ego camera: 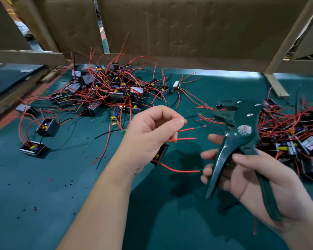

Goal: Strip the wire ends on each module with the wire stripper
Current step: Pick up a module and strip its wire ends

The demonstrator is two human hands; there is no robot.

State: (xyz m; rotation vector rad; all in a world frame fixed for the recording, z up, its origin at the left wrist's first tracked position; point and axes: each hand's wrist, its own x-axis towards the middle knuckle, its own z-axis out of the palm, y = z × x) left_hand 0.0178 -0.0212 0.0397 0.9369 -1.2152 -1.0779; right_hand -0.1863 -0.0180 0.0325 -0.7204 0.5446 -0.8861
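Your left hand [148, 134], near centre, pinches a black wire [191, 116] between thumb and forefinger, with the tip aimed at 3 o'clock. The module [161, 154] hangs just under that hand at its 5 o'clock. Its red wires [186, 129] fan out toward 3 o'clock, and one shows a bare stretch before a red tip.

Your right hand [251, 177], at 4 o'clock, has its fingers curled round the wire stripper [242, 134]. The handles are spread and the head is up toward 11 o'clock, near the black wire's tip but not touching it. The hands are apart.

There is a tangled module pile [107, 89] at 11 o'clock and a second heap [296, 134] at 3 o'clock. Insulation bits [69, 183] are scattered at 8 o'clock on the green worktop [43, 195]. A cardboard wall [170, 33] stands at 12 o'clock.
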